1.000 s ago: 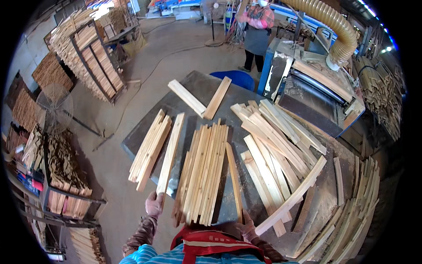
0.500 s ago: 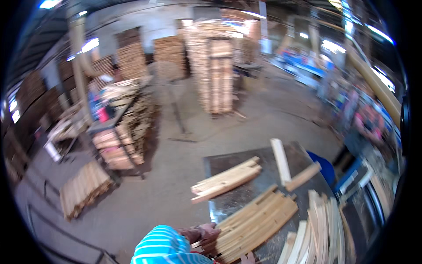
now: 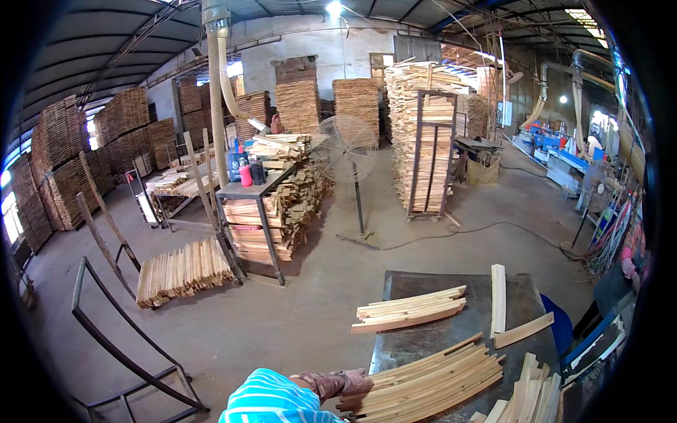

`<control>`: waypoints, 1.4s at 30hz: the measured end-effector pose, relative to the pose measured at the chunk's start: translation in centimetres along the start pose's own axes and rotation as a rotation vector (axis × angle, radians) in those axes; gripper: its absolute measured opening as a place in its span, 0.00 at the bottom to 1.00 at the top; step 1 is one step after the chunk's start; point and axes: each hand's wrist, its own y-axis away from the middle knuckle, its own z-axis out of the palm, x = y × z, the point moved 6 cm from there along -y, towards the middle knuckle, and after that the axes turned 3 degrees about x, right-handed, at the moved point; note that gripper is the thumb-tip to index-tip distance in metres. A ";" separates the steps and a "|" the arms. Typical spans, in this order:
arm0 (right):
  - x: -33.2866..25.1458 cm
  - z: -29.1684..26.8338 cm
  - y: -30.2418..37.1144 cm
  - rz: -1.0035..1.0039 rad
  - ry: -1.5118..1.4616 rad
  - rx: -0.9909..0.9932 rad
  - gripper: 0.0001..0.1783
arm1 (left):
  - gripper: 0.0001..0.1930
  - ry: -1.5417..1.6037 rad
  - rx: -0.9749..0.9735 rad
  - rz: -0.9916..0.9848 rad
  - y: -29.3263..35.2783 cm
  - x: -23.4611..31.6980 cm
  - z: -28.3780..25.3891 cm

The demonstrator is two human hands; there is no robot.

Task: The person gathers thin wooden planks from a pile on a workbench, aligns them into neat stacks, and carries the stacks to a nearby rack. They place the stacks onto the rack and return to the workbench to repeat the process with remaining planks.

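Note:
My left hand (image 3: 347,383), in a dark reddish-brown glove under a turquoise striped sleeve, reaches in from the lower edge. Its fingers are bent around the left ends of a row of long wooden strips (image 3: 430,383); part of the grip is hidden. These strips lie side by side across the near part of a dark metal-topped table (image 3: 416,343), their ends uneven. My right hand does not show. Farther back on the table is a smaller bundle of strips (image 3: 411,310).
Two loose boards (image 3: 498,299) lie at the table's right. A heap of strips (image 3: 525,395) sits at the near right. Left stand a metal frame (image 3: 127,349) and a floor stack of strips (image 3: 187,273). Beyond are a pedestal fan (image 3: 349,149) and a loaded rack (image 3: 431,151).
The view has swung left and sharpened, so the table and stacks sit farther right in the picture. My left hand stays at the strips' left ends. A bit of hand at the lower edge is gone.

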 end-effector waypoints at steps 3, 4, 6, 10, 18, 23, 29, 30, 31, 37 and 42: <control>0.2 -1.2 -2.1 0.019 0.029 0.050 0.26 | 0.34 0.045 -0.020 -0.038 -0.6 -2.3 0.1; 0.4 -1.9 -3.1 0.030 0.041 0.075 0.26 | 0.34 0.078 -0.039 -0.037 -0.6 -2.7 -0.1; 1.0 -3.1 -4.9 0.057 0.065 0.122 0.27 | 0.31 0.202 -0.218 -0.122 -0.5 -3.3 0.1; 1.6 -4.4 -9.7 0.092 0.103 0.188 0.28 | 0.18 0.110 -0.205 0.165 -5.7 -9.2 4.0; 4.6 -8.9 -17.2 0.236 0.179 0.361 0.31 | 0.14 0.275 -0.375 0.255 -11.0 -15.2 10.6; 6.7 -11.3 -18.3 0.327 0.222 0.451 0.32 | 0.15 0.471 -0.469 -0.106 -11.7 -17.8 10.8; 15.0 -17.8 -9.4 0.577 0.272 0.711 0.34 | 0.16 0.609 -0.548 -0.310 -13.5 -18.2 10.0; 17.2 -18.7 -5.9 0.644 0.271 0.773 0.35 | 0.16 0.663 -0.560 -0.374 -13.7 -18.4 9.6; 19.3 -19.7 -0.5 0.743 0.280 0.833 0.35 | 0.16 0.726 -0.582 -0.469 -13.2 -18.3 9.4; 26.1 -15.1 29.9 1.328 0.250 0.952 0.37 | 0.22 1.107 -0.582 -0.797 -8.6 -14.5 7.3; 20.6 -13.7 32.5 1.156 0.116 1.196 0.37 | 0.21 1.101 -0.583 -0.696 -9.1 -15.3 7.5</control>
